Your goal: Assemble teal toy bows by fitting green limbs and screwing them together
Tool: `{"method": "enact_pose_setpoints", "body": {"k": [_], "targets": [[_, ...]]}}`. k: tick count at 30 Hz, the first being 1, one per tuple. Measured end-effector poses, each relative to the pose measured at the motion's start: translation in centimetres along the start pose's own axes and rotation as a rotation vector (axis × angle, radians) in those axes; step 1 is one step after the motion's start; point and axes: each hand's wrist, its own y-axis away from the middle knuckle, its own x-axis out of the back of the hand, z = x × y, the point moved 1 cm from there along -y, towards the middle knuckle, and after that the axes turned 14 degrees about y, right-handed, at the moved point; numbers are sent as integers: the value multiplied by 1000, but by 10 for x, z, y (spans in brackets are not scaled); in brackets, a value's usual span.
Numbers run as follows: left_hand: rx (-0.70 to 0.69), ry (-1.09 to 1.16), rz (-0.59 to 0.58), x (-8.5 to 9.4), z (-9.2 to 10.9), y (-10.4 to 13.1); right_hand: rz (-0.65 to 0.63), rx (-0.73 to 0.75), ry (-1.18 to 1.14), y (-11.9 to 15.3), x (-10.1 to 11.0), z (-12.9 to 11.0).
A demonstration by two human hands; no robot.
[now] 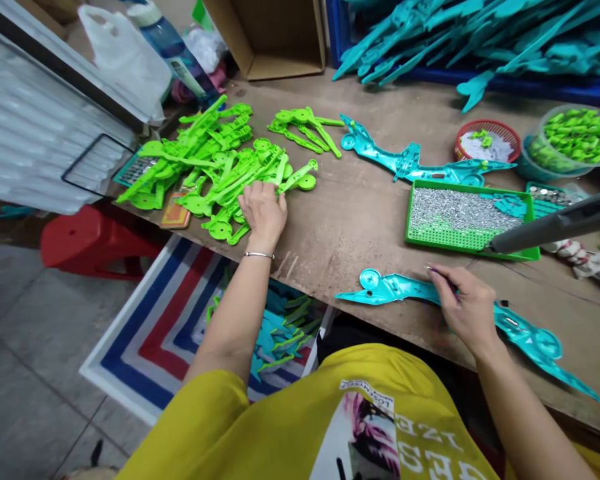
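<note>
My left hand [263, 212] reaches into a pile of lime-green plastic parts [225, 173] at the left of the table, its fingers bent on one of the parts. Over a long teal plastic piece [405, 287] near the front edge, my right hand [463, 303] is closed on a thin, dark pointed tool [447, 281] with a light tip. The hand hides the middle of that teal piece. A second teal piece [400, 163] lies farther back, partly behind a green tray [473, 248] of small silvery screws.
Loose green parts [305, 127] lie behind the pile. A red basket [513, 137], a tub of green pieces [580, 137] and a blue crate [336, 33] stand behind. A grey rod-like tool [555, 223] juts in from the right. Below the front edge is a striped bin [145, 333].
</note>
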Motion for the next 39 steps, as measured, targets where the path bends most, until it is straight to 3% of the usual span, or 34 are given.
{"method": "enact_pose_setpoints", "body": {"k": [2,5,6,9,10,12,15,20,26,34,39], "targets": [[0,144,16,3,12,4,-24,22,-6,0,-7,2],[115,584,-24,8,39,23,-34,43,10,2,-18,6],[188,755,-94,8,50,34,-30,45,25,3,-20,6],[522,1159,-482,0,81,75,-24,47,67,5,-24,6],[641,1219,-598,-5,89,90,-25,48,74,6,-24,6],[777,1258,-688,-16,100,115,-27,42,82,6,-24,6],[811,1208,-635,-32,106,137,-29,22,81,7,-21,9],[797,1165,-557,-45,109,147,-19,-5,82,10,-15,17],[793,1157,-523,-50,108,147,9,-16,97,13,-7,22],[792,1121,-563,-54,119,164,17,-51,136,17,-3,28],[817,1135,-584,-53,117,160,3,-69,133,17,-3,28]]}}
